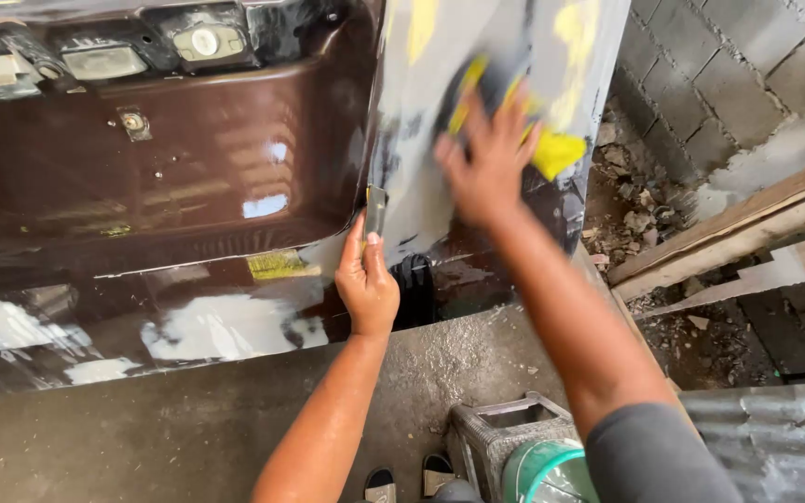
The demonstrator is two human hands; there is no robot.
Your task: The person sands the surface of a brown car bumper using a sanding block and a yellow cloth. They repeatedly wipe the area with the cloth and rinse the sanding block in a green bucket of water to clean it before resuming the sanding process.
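Feet in dark sandals (409,482) stand at the bottom edge of the view on the grey concrete floor (142,428), just beside a grey stool frame (505,438) and the rim of a green bucket (542,470). To the far right lies a sheet of corrugated metal (775,438), and beyond it rough wooden planks (747,233) lean over loose rubble at the foot of a grey block wall (719,84).

My left hand (367,279) is raised with the fingers curled narrow; the thumb presses a small flat scraper blade (376,210) upright against the edge where the glossy brown vehicle body (170,158) meets the sanded grey panel (421,168). Below that hand, the lower strip of the body shows white and yellow filler patches (225,326).

My right hand (488,158) lies higher and farther out, fingers spread wide and flat on the grey panel. Under the palm and fingers is a dark sanding pad (486,88); the hand is blurred, so I cannot tell how firmly it grips. Yellow filler (559,154) shows just beside the fingertips, and more streaks above.

Farthest, at the top left, pale lamp fittings (104,61) and a round socket (205,41) sit in the brown body's recess.
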